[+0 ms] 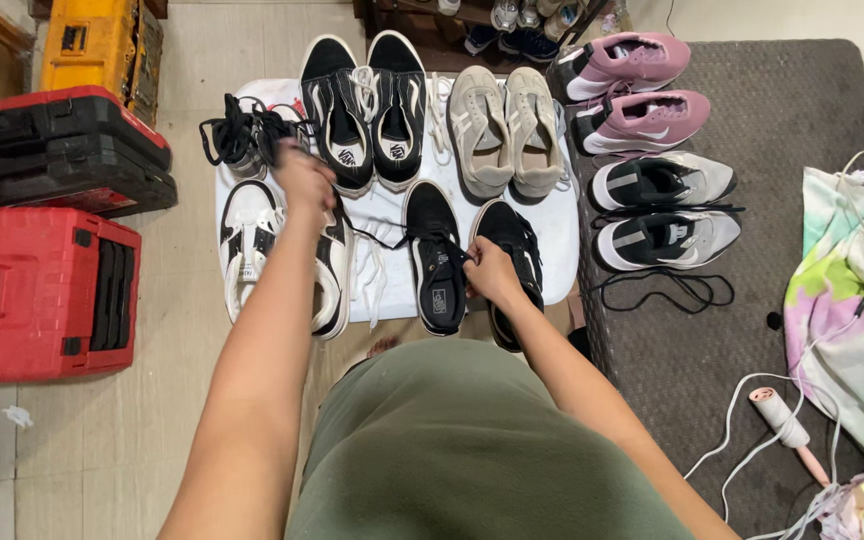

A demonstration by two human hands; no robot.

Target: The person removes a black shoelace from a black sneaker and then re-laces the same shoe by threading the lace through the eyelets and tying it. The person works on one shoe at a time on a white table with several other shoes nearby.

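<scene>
My left hand pinches a thin black shoelace pulled taut; my right hand grips the black canvas low-top shoe, near on the white surface, beside its pair.

Cases on the left, small labels on the shoes

Over at the left edge a red case lies flat on the floor, a red-and-black case sits just behind it, and a yellow case stands beyond that; on the white board, small white labels show on the tongues of the black-and-white shoes, and a white heel label marks the black shoe.
</scene>
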